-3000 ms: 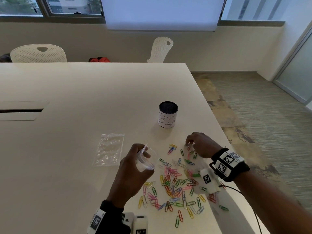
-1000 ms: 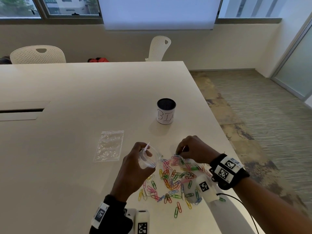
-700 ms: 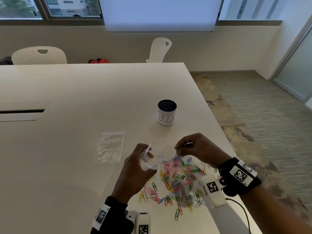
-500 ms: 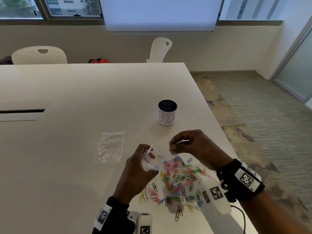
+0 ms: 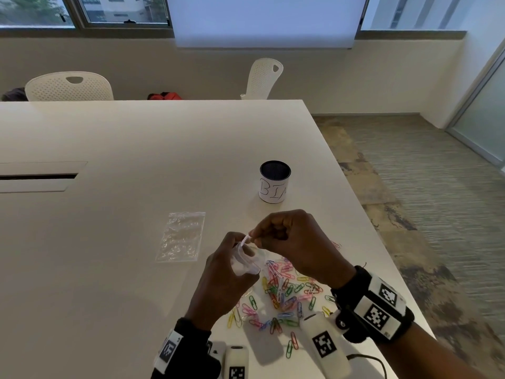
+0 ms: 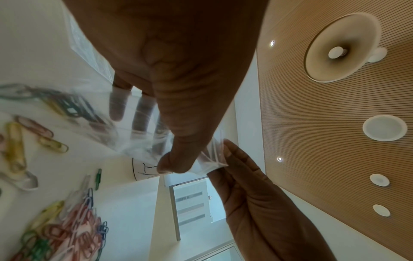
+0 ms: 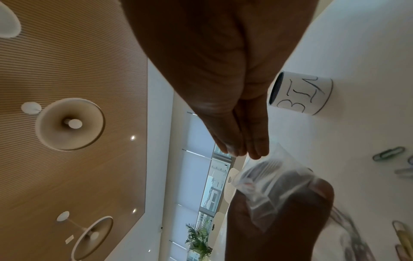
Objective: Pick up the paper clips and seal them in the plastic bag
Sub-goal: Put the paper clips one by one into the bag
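My left hand (image 5: pixel 238 250) grips a small clear plastic bag (image 5: pixel 247 265) with its mouth up, just above the table; its thumb (image 6: pixel 176 159) presses the rim. My right hand (image 5: pixel 255 239) has its fingertips (image 7: pixel 243 151) pinched together right at the bag (image 7: pixel 274 181) mouth, touching the rim. The clips it lifted are hidden behind its fingers. A heap of coloured paper clips (image 5: pixel 281 294) lies on the white table (image 5: pixel 136 149) under and in front of both hands. The same paper clips (image 6: pixel 73 234) show in the left wrist view.
A second clear bag (image 5: pixel 181 236) lies flat to the left of the hands. A white cup marked BIN (image 5: pixel 274 183) stands behind them. The table's right edge (image 5: pixel 363 228) runs close by the clips. A cable slot (image 5: pixel 38 176) is at far left.
My right hand pinched clips out of the heap, rose and moved left to the bag's mouth. The left hand kept the bag held up in the same spot.
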The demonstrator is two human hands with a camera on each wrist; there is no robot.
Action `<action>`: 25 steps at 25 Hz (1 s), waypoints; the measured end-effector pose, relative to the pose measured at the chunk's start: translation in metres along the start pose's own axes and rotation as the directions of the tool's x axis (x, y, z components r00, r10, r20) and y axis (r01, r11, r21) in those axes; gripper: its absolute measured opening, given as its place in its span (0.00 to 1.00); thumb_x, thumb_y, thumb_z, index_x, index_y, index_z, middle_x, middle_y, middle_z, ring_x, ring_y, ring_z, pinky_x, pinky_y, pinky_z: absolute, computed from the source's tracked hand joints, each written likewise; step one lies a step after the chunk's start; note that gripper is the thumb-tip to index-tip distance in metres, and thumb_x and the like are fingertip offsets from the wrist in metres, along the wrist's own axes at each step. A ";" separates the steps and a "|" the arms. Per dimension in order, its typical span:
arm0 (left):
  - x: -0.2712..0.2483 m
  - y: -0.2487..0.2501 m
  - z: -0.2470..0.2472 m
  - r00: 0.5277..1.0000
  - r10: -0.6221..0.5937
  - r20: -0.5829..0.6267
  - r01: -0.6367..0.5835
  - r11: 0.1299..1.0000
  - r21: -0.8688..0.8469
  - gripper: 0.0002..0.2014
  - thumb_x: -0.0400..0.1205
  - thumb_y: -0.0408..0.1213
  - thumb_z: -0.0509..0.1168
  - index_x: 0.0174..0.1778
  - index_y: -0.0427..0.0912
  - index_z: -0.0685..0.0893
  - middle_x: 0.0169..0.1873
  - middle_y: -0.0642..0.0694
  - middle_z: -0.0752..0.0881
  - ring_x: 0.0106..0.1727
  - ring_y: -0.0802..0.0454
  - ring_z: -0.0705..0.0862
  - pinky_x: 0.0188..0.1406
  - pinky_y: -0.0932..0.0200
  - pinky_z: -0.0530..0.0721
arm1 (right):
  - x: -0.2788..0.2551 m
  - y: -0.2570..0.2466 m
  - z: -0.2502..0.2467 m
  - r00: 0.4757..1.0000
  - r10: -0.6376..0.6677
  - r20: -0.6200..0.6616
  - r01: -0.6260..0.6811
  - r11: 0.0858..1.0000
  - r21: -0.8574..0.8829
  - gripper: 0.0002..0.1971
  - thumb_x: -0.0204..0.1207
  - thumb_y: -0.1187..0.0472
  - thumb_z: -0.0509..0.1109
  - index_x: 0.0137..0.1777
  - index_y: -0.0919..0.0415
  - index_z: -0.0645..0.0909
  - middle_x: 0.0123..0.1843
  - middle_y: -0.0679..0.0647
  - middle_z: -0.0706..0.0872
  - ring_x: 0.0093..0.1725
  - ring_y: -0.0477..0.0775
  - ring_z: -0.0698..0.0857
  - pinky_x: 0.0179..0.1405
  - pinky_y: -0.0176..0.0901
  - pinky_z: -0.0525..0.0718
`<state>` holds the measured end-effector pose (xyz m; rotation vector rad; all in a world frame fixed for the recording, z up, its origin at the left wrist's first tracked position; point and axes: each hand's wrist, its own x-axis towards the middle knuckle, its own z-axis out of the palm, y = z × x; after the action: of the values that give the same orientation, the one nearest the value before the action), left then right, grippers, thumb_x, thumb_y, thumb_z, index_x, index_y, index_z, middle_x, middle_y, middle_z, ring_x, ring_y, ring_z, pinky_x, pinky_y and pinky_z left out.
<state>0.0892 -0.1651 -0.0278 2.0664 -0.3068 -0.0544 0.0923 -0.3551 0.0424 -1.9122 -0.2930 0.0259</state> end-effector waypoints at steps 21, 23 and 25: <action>-0.008 -0.009 -0.020 0.998 -0.031 -0.058 0.030 0.999 -0.024 0.27 0.73 0.38 0.83 0.62 0.57 0.77 0.51 0.61 0.88 0.52 0.65 0.87 0.41 0.72 0.87 | 0.003 0.071 -0.001 0.833 0.364 0.416 0.104 0.635 -0.765 0.60 0.59 0.42 0.88 0.88 0.47 0.57 0.81 0.51 0.66 0.78 0.53 0.69 0.73 0.55 0.83; -0.008 -0.009 -0.018 0.998 -0.030 -0.057 0.029 0.999 -0.025 0.27 0.73 0.37 0.83 0.62 0.57 0.77 0.51 0.60 0.88 0.52 0.65 0.86 0.41 0.72 0.87 | 0.003 0.073 0.000 0.837 0.365 0.409 0.105 0.626 -0.773 0.58 0.60 0.42 0.88 0.87 0.47 0.59 0.80 0.51 0.66 0.78 0.53 0.69 0.73 0.55 0.83; -0.009 -0.009 -0.017 0.998 -0.030 -0.058 0.028 0.999 -0.029 0.26 0.73 0.36 0.82 0.62 0.57 0.78 0.51 0.59 0.88 0.52 0.63 0.87 0.42 0.71 0.87 | 0.004 0.074 0.003 0.839 0.369 0.401 0.098 0.621 -0.778 0.52 0.63 0.42 0.87 0.85 0.45 0.63 0.79 0.51 0.67 0.77 0.54 0.70 0.70 0.55 0.85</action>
<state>0.0854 -0.1440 -0.0278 2.0404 -0.2389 -0.0154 0.1096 -0.3760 -0.0268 -2.7968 -0.5970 0.6573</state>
